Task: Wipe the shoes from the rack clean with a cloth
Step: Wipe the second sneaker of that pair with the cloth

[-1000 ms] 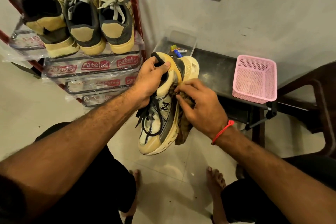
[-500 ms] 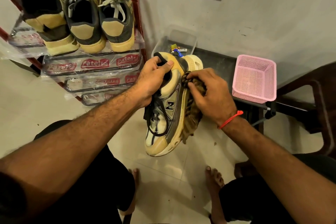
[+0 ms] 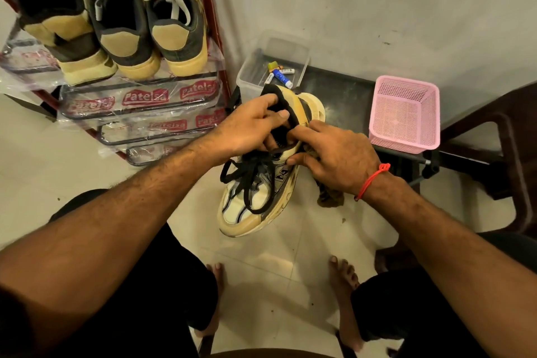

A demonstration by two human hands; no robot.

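Up to the shoe's collar went the right hand (image 3: 334, 158), which a moment ago was rubbing lower down on the side. Its fingers are curled over the brown cloth (image 3: 329, 196) and press it against the sneaker (image 3: 261, 180); a bit of cloth hangs out below the palm, at 5 o'clock from the shoe. The left hand (image 3: 250, 128) pinches the black collar at the heel, thumb on top and fingers tucked inside. The sneaker hangs toe-down over the floor, laces loose. At 10 o'clock, three more shoes (image 3: 116, 26) sit on the shoe rack (image 3: 209, 9). At 2 o'clock stands a pink basket (image 3: 404, 113).
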